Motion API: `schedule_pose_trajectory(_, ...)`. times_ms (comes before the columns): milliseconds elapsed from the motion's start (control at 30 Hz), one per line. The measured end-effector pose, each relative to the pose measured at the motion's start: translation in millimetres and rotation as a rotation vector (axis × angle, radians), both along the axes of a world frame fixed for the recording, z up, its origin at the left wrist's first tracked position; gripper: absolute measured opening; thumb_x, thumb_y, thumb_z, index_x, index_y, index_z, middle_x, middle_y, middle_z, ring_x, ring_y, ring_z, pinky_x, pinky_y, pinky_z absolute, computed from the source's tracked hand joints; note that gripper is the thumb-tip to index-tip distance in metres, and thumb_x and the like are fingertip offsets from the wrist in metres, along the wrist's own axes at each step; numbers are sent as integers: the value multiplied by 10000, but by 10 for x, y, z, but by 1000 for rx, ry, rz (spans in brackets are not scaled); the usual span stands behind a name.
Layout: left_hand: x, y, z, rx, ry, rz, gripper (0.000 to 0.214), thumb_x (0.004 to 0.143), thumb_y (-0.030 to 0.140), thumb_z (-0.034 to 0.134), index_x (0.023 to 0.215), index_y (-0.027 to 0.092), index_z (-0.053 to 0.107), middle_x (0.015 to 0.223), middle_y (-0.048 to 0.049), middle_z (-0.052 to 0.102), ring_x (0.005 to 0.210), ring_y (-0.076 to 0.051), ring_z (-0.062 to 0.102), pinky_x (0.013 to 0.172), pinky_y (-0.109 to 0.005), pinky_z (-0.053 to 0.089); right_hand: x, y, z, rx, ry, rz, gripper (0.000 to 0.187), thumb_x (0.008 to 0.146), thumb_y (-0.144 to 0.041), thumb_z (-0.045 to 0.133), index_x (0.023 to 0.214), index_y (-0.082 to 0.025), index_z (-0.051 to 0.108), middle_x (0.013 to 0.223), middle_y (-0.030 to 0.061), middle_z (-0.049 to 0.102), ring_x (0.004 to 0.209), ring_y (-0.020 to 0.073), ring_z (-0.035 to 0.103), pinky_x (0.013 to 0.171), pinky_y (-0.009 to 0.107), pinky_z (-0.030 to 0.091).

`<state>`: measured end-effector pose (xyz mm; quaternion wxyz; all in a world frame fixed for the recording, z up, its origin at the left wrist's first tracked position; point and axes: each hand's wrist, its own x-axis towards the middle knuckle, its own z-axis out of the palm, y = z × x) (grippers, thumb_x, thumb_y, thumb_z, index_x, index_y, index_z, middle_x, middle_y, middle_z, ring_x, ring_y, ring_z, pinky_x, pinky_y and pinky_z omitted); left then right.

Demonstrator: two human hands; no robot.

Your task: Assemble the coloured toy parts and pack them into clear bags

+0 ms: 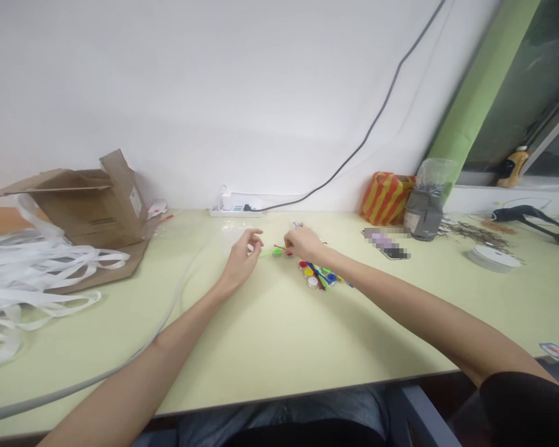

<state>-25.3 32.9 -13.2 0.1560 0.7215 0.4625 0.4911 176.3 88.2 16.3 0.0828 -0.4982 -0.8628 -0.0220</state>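
My left hand is over the middle of the table, its fingers loosely curved with a gap between thumb and fingers. Just right of its fingertips lies a small green round piece with a pale green strip pointing back toward that hand. Beside it, my right hand is pinched, palm down, and a thin red strip sticks out at its fingertips. Below the right wrist is a small pile of coloured strips with round ends in red, yellow, white, blue and green. The right hand hides part of what it pinches.
On the left stand a cardboard box and heaped white ribbon. A grey cable crosses the table. At the back is a power strip. To the right are a striped bag, a grey container, a phone and a white spool.
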Motion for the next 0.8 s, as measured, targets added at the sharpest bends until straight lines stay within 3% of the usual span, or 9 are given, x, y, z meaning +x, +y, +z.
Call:
schedule_pose_trajectory(367, 0, 0, -2, -12, -17, -4, 245, 940, 275, 461, 1141, 224, 593, 926, -16, 657, 867, -164, 615, 772, -300, 449, -12, -7, -9, 53, -10, -5, 83, 856, -274, 712, 861, -198, 747, 923, 87, 748, 895, 217, 670, 725, 270, 398)
schedule_pose_trajectory(600, 0, 6, -19, 2, 18, -12, 253, 942, 273, 452, 1144, 222, 595, 922, -14, 656, 851, -160, 608, 777, -300, 447, 304, -24, 64, 79, 93, -40, 88, 859, -290, 729, 860, -202, 727, 912, 55, 743, 885, 192, 639, 682, 261, 364)
schedule_pose_trajectory(800, 7, 5, -26, 4, 43, -18, 254, 936, 265, 446, 1129, 215, 602, 915, -15, 653, 842, -160, 606, 779, -302, 445, 398, -10, -33, 26, 37, -24, 228, 777, -402, 806, 822, -200, 711, 872, 48, 729, 837, 192, 637, 630, 262, 340)
